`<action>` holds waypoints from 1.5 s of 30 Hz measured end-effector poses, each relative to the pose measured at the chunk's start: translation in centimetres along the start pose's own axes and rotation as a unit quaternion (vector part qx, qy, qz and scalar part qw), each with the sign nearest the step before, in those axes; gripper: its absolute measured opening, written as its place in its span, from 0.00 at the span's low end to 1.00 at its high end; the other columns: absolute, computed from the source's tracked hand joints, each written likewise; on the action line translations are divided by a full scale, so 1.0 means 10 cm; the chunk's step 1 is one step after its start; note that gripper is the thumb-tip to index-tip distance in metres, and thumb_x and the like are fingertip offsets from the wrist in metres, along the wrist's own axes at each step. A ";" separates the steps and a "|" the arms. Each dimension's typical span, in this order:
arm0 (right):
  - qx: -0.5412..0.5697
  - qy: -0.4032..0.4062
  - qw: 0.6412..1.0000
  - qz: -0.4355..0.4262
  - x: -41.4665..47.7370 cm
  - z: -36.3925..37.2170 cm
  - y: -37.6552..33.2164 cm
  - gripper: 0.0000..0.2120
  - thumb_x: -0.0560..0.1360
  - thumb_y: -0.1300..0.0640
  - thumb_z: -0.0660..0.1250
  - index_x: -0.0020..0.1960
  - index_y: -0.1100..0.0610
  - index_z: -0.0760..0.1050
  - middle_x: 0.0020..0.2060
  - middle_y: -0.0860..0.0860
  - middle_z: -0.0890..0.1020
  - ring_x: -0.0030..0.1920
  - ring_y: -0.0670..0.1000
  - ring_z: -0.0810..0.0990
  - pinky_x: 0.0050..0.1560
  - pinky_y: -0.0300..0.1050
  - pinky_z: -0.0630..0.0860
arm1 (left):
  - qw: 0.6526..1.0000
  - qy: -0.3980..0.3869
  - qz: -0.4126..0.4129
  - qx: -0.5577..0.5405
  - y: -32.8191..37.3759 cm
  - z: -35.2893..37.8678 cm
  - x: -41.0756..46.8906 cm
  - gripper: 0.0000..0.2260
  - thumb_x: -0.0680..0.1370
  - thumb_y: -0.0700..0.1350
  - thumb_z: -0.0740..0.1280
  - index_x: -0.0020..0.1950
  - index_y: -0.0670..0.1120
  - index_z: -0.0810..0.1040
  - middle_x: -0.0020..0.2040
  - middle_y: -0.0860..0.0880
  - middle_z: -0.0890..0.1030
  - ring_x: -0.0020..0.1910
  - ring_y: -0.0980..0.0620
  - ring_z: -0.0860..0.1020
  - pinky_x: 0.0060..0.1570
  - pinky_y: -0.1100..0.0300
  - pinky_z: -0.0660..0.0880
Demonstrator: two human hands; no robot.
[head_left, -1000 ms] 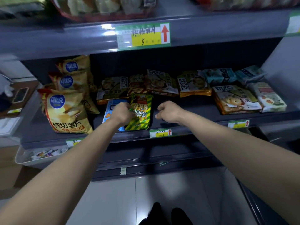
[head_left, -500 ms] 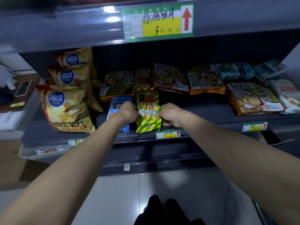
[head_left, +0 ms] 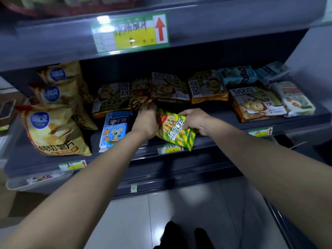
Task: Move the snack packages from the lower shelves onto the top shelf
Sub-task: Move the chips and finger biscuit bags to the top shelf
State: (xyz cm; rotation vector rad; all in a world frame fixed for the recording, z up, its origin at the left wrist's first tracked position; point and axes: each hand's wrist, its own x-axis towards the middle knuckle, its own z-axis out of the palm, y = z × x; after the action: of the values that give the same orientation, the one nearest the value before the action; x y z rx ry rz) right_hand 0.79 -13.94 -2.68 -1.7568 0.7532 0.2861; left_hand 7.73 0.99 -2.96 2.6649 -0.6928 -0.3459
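On the lower shelf (head_left: 213, 115), in the head view, the green bag (head_left: 175, 131) was lifted at a tilt, and its lower corner hung out past the shelf's front edge. The right hand (head_left: 195, 121) grasped it, with fingers curled round its upper right side. The left hand (head_left: 146, 123) lay against the bag's left edge. Its fingers were blurred and partly hidden behind the hand itself, so I cannot tell whether it gripped the bag or only touched it.

I judged the task to be far from finished. This one bag was picked up but not yet placed, and many packs were left on the lower shelf:
- the chip bags (head_left: 52, 130) stood at the left;
- the blue pack (head_left: 115, 130) lay just beside the left hand;
- the striped bag (head_left: 140, 96) was behind the hands;
- the cookie packs (head_left: 255, 103) lay along the back and the right.

Of the upper shelf (head_left: 233, 27) only the front lip and a blurred strip of packaging at the top left were visible, so what was already there could not be counted.

This lip, with its big label (head_left: 131, 31), stood directly above the hands. In my judgement, the bag would have to come forward first and then go up, or it would hit the lip.
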 end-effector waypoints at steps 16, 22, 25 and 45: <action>0.047 0.045 0.993 0.102 -0.07 -0.21 0.32 0.14 0.73 0.53 0.71 0.50 0.63 0.76 0.49 0.56 0.80 0.48 0.52 0.78 0.52 0.47 0.77 | 0.996 0.014 0.036 0.074 0.22 0.02 0.09 0.07 0.76 0.41 0.65 0.51 0.46 0.80 0.52 0.43 0.81 0.52 0.42 0.77 0.45 0.56 0.71; 0.136 0.040 0.986 0.084 -0.33 -0.39 0.26 0.25 0.71 0.57 0.73 0.66 0.57 0.71 0.63 0.54 0.73 0.57 0.55 0.72 0.50 0.52 0.73 | 0.995 0.101 -0.005 -0.010 0.35 -0.06 -0.22 0.07 0.75 0.40 0.65 0.48 0.45 0.82 0.49 0.42 0.83 0.50 0.40 0.78 0.47 0.53 0.74; 0.198 0.059 0.976 0.069 -0.54 -0.51 0.31 0.19 0.70 0.61 0.73 0.59 0.61 0.73 0.63 0.58 0.74 0.59 0.58 0.75 0.50 0.48 0.75 | 0.986 0.126 -0.045 -0.102 0.56 -0.12 -0.42 0.04 0.75 0.42 0.68 0.44 0.45 0.82 0.46 0.42 0.83 0.49 0.41 0.79 0.48 0.52 0.76; 0.159 0.204 0.949 -0.183 -2.86 -2.86 0.71 0.10 0.76 0.67 0.64 0.54 0.58 0.78 0.41 0.49 0.83 0.37 0.44 0.83 0.31 0.38 0.79 | 0.927 0.085 0.162 -0.328 3.49 -0.17 -1.60 0.11 0.72 0.42 0.72 0.30 0.47 0.79 0.29 0.48 0.80 0.31 0.49 0.79 0.35 0.57 0.78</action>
State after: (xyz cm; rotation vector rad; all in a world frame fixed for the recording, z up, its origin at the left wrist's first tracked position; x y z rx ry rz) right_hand -30.63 -31.78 16.75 -1.6197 0.6972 -0.4424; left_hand -19.94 -18.75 14.92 1.8848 -0.7789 -0.2013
